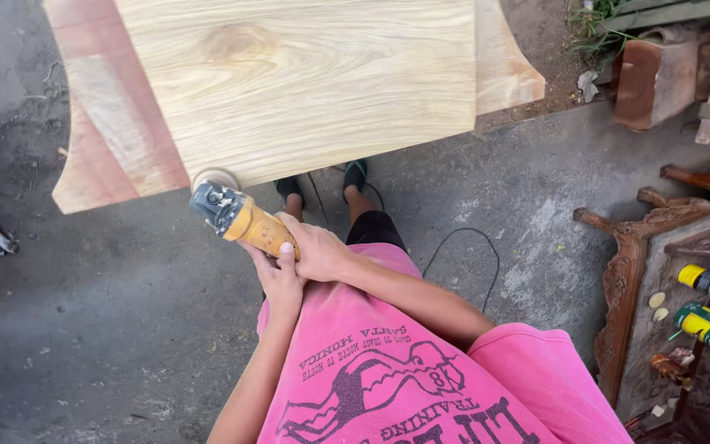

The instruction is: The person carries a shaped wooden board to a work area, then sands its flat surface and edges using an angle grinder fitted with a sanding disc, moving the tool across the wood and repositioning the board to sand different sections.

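Concrete floor (125,329); grinder (240,215) disc half hidden under board (297,82).

Soft even daylight, faint shadows, sharp

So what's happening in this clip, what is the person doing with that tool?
A person in a pink shirt holds a yellow-bodied angle grinder with both hands, left hand underneath and right hand on top. Its round sanding disc sits against the near edge of a pale, grained wooden board. The board lies on a wider reddish wooden slab. Carved dark wooden furniture pieces stand to the right.
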